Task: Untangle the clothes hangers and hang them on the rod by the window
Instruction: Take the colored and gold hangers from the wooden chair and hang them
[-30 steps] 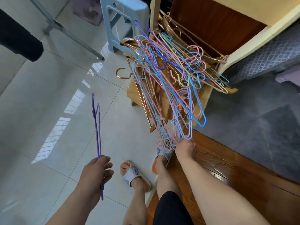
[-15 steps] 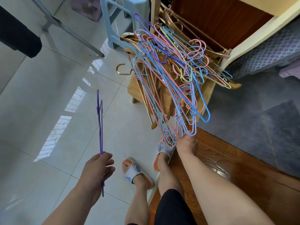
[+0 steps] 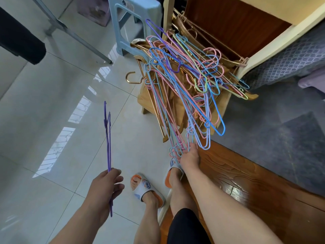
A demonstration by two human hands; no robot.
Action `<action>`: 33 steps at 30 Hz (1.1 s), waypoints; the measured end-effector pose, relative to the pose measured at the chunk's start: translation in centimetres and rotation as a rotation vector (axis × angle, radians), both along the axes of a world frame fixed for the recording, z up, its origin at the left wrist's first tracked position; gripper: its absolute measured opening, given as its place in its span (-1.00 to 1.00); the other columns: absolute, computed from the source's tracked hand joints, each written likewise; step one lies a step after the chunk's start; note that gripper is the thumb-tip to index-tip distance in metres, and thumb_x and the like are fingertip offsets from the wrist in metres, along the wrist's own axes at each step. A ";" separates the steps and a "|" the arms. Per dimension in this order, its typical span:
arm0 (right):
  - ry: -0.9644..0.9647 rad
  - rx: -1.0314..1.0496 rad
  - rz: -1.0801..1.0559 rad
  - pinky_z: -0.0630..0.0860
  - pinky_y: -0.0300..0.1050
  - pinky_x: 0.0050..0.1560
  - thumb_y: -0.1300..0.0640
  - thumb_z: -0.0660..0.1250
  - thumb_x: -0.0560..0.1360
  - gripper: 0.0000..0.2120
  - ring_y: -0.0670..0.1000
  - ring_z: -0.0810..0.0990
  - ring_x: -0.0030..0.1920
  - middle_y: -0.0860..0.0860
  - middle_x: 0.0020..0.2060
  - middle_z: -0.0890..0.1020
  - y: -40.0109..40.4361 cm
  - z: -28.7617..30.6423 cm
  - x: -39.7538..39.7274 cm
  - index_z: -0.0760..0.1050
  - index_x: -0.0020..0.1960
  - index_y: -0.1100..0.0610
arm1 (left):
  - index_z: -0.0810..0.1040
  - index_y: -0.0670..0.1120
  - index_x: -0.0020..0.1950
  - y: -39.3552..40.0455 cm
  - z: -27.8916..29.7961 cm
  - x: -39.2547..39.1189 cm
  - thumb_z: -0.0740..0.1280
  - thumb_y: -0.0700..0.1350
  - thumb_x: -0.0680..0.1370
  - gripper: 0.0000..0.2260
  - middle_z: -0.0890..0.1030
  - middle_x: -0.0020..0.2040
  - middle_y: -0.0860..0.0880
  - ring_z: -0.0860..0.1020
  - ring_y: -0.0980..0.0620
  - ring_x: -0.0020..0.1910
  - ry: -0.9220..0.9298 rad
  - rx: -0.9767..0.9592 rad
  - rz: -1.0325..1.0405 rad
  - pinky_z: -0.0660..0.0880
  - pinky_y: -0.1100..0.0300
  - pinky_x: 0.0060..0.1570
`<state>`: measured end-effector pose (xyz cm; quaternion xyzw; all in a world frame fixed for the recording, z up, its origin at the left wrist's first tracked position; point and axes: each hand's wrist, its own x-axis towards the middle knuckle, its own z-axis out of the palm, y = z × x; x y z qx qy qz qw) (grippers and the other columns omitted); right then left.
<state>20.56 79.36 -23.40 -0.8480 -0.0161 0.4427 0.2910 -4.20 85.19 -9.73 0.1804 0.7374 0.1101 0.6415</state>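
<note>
Pale glossy floor tiles (image 3: pixel 52 103) fill the left of the view, with window light reflected on them, and meet a polished wooden floor strip (image 3: pixel 255 191) at the right, beyond which lies a grey carpet (image 3: pixel 281 129). Near the far edge of the tiles a low wooden stool (image 3: pixel 146 101) carries a heap of gold hangers (image 3: pixel 177 95), one gold hook (image 3: pixel 131 78) sticking out to the left, and over these sprawls a tangled bunch of thin wire hangers (image 3: pixel 190 88) in pink, blue, purple and yellow-green. The right hand (image 3: pixel 190 158) reaches down to the near end of that bunch, its fingers curled round several hanger ends low above the seam between tile and wood, so the tangle stretches from the stool down to the hand. The left hand (image 3: pixel 103 189) is out over the tiles, well apart from the bunch, its fingers closed round a single purple hanger (image 3: pixel 108 138) seen edge-on, running up and away from the hand with a short end poking out below the palm. A light blue plastic stool (image 3: pixel 130 23) stands behind the heap, beside a wooden bed frame (image 3: pixel 237 23). Two feet in white and orange slippers (image 3: pixel 146 189) stand on the tiles between the arms.
</note>
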 end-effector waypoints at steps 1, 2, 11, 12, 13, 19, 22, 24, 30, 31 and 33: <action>-0.017 -0.004 0.025 0.66 0.18 0.08 0.32 0.14 0.64 -0.59 0.16 0.64 0.10 0.08 0.11 0.60 -0.1 -0.2 0.0 0.40 0.36 -0.07 | 0.49 -0.13 -0.06 0.0 0.1 0.0 0.35 -0.15 0.57 -0.92 0.48 -0.30 -0.04 0.42 -0.05 -0.34 0.000 0.000 0.002 0.44 0.09 -0.19; -0.031 -0.012 0.058 0.66 0.18 0.07 0.29 0.14 0.65 -0.59 0.15 0.65 0.10 0.06 0.12 0.60 -0.2 -0.2 0.1 0.39 0.35 -0.12 | 0.49 -0.13 -0.06 0.0 0.2 0.0 0.35 -0.14 0.57 -0.92 0.48 -0.31 -0.03 0.42 -0.04 -0.34 0.000 0.001 0.004 0.44 0.10 -0.19; -0.132 -0.077 -0.190 0.66 -0.06 -0.17 0.32 0.21 0.63 -0.80 0.05 0.66 -0.23 0.07 -0.09 0.63 -3.7 4.1 8.2 0.57 0.02 0.11 | 0.53 -0.18 0.03 0.4 1.4 1.3 0.33 -0.15 0.60 -0.91 0.55 -0.11 -0.17 0.48 -0.08 -0.30 0.019 -0.024 0.058 0.50 0.06 -0.12; -0.177 -0.079 -0.205 0.68 -0.01 -0.15 0.31 0.22 0.62 -0.81 0.05 0.66 -0.27 0.09 -0.10 0.65 -3.3 4.7 9.9 0.57 0.00 0.10 | 0.53 -0.18 0.04 0.6 1.5 1.6 0.33 -0.15 0.60 -0.90 0.54 -0.09 -0.18 0.47 -0.08 -0.30 0.017 -0.028 0.066 0.49 0.06 -0.12; -0.220 -0.065 -0.220 0.69 0.07 -0.11 0.31 0.24 0.60 -0.79 0.06 0.66 -0.29 0.11 -0.13 0.66 -2.4 5.0 11.8 0.57 -0.06 0.07 | 0.52 -0.18 0.04 0.9 1.6 2.0 0.33 -0.16 0.61 -0.90 0.54 -0.08 -0.19 0.47 -0.08 -0.30 0.013 -0.029 0.073 0.49 0.06 -0.12; -0.317 0.113 -0.155 0.64 0.09 -0.08 0.14 0.22 0.44 -0.86 0.12 0.63 -0.21 0.10 -0.18 0.66 8.6 7.3 19.6 0.53 -0.23 0.02 | 0.52 -0.18 0.06 3.8 2.6 5.4 0.33 -0.15 0.61 -0.89 0.52 -0.05 -0.19 0.45 -0.05 -0.30 -0.024 0.018 0.086 0.48 0.07 -0.08; -0.105 0.102 -0.140 0.54 -0.15 -0.34 0.09 0.26 0.55 -0.83 0.04 0.56 -0.28 0.09 -0.16 0.61 13.4 7.9 20.1 0.57 0.04 0.12 | 0.52 -0.17 0.06 5.2 3.3 7.0 0.33 -0.15 0.60 -0.89 0.52 -0.06 -0.17 0.45 -0.05 -0.31 -0.030 0.053 0.071 0.46 0.03 -0.02; 0.148 0.086 -0.191 0.50 -0.20 -0.39 0.06 0.22 0.62 -0.81 0.01 0.56 -0.30 0.08 -0.20 0.61 15.0 8.3 19.7 0.53 0.11 0.14 | 0.53 -0.17 0.08 5.9 3.9 7.8 0.34 -0.14 0.59 -0.88 0.53 -0.08 -0.16 0.46 -0.05 -0.32 -0.024 0.075 0.070 0.47 0.02 -0.01; 0.391 0.368 -0.475 0.57 -0.06 -0.21 0.27 0.10 0.70 -0.84 0.08 0.59 -0.20 0.14 -0.16 0.59 16.9 9.4 17.8 0.45 0.05 0.19 | 0.54 -0.15 0.03 7.1 5.0 9.0 0.34 -0.14 0.59 -0.91 0.52 -0.08 -0.16 0.47 -0.06 -0.29 -0.020 0.089 0.090 0.50 0.01 0.03; 0.390 0.416 -0.510 0.59 -0.04 -0.22 0.26 0.07 0.71 -0.81 0.10 0.61 -0.21 0.15 -0.15 0.59 16.9 9.5 17.6 0.43 0.01 0.18 | 0.53 -0.15 0.02 7.1 5.1 9.1 0.34 -0.14 0.59 -0.92 0.52 -0.08 -0.16 0.47 -0.06 -0.29 -0.017 0.090 0.087 0.49 0.00 0.04; 0.361 0.469 -0.521 0.62 -0.05 -0.29 0.20 0.01 0.73 -0.78 0.11 0.65 -0.20 0.16 -0.09 0.62 16.9 9.5 17.9 0.39 0.02 0.16 | 0.53 -0.15 0.02 7.4 5.1 9.4 0.34 -0.13 0.59 -0.91 0.53 -0.07 -0.16 0.48 -0.06 -0.28 -0.010 0.094 0.079 0.51 -0.01 0.07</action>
